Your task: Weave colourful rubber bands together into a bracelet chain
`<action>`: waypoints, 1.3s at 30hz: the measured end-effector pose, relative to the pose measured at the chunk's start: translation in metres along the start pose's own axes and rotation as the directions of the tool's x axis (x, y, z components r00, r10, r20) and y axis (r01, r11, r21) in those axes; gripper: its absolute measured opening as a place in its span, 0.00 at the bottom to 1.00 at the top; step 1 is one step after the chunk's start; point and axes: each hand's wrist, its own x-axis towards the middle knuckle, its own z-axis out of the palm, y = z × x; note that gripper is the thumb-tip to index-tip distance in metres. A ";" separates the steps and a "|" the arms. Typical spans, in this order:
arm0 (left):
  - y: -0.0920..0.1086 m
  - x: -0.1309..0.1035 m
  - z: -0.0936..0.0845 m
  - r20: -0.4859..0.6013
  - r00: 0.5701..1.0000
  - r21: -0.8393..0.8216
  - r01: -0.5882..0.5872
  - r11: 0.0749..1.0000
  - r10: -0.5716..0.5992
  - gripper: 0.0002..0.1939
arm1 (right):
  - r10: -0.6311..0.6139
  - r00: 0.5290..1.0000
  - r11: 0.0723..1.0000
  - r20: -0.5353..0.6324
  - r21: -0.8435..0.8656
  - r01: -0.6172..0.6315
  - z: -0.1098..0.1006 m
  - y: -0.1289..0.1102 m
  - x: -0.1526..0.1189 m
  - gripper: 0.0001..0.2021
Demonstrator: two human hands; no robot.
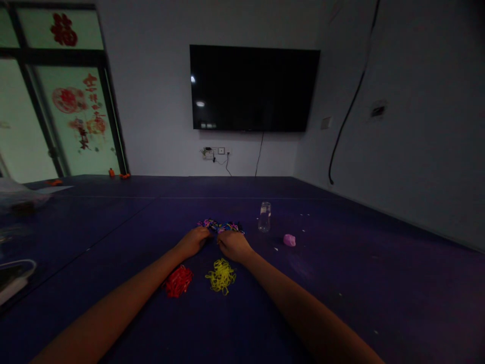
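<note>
Both of my hands are at the near side of a pile of multicoloured rubber bands (232, 227), which spreads left and right beyond them. My left hand (194, 240) has its fingers curled at the left part of the pile. Close beside it, my right hand (234, 245) is closed, knuckles up, at the right part. What the fingertips hold is hidden. Nearer to me lie a heap of red rubber bands (179, 281), by my left forearm, and a loose heap of yellow rubber bands (221, 276), between my forearms.
A clear bottle (264, 217) stands right of the pile, with a pink lump (289, 240) beyond it to the right. Small white scraps dot the purple tabletop (341, 313). A plastic bag (18, 194) and a white-edged object (17, 283) are at the left edge.
</note>
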 end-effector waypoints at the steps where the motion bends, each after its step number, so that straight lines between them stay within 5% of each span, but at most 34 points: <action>1: 0.000 0.000 0.000 0.000 1.000 -0.002 0.002 1.000 -0.002 0.15 | 0.002 1.000 1.000 -0.001 0.002 -0.002 0.000 0.000 0.000 0.10; 39: 0.002 -0.004 0.001 -0.041 0.999 0.074 0.026 0.997 -0.023 0.24 | 0.009 1.000 1.000 -0.014 -0.009 -0.009 0.002 -0.001 0.002 0.11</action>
